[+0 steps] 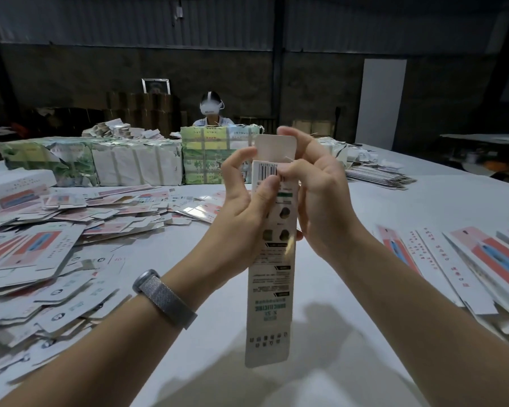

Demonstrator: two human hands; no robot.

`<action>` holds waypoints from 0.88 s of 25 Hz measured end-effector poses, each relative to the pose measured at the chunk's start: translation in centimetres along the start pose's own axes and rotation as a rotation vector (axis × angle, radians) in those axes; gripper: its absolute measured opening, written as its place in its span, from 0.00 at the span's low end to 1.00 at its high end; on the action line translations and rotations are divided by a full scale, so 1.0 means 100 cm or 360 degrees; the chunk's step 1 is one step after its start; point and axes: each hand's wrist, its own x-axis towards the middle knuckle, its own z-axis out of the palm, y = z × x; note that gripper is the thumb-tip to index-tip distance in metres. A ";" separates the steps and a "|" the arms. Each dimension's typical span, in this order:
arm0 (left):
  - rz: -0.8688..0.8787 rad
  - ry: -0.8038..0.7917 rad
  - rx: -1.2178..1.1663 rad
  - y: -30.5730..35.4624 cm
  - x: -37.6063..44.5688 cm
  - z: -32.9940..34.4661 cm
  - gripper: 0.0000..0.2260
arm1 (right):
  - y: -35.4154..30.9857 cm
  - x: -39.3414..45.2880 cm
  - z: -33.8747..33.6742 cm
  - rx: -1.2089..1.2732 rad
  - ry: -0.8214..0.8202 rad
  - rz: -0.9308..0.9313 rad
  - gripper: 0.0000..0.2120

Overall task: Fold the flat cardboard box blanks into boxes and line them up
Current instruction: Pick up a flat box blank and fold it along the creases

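I hold a long, narrow white box (pixel 269 304) upright above the table, printed side toward me with a barcode near its top. Its top flap (pixel 275 148) stands open. My left hand (pixel 241 207) grips the box's upper left side, thumb on the front face by the barcode. My right hand (pixel 315 195) holds the upper right side, fingers curled around the flap end. A heap of flat box blanks (pixel 50 248) lies to my left. Folded boxes (pixel 465 265) lie side by side in a row at my right.
Wrapped bundles (pixel 100 163) stand across the far side of the white table (pixel 394 207). A thin stack of flat blanks (pixel 376 174) lies at the far right. A person wearing a headset (pixel 211 111) sits behind the bundles. Brown cartons line the back wall.
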 end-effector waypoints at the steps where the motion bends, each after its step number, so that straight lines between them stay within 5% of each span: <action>1: -0.0005 0.0012 -0.0024 -0.001 0.000 0.001 0.15 | 0.000 0.000 0.000 -0.0045 -0.0003 -0.0016 0.15; 5: -0.0008 0.0076 0.0002 -0.002 0.000 -0.002 0.17 | 0.003 -0.004 0.002 -0.0265 0.0062 -0.0122 0.08; 22: 0.0091 0.0044 0.0149 -0.002 -0.002 -0.001 0.17 | -0.003 0.004 -0.003 -0.0384 0.0009 -0.0140 0.11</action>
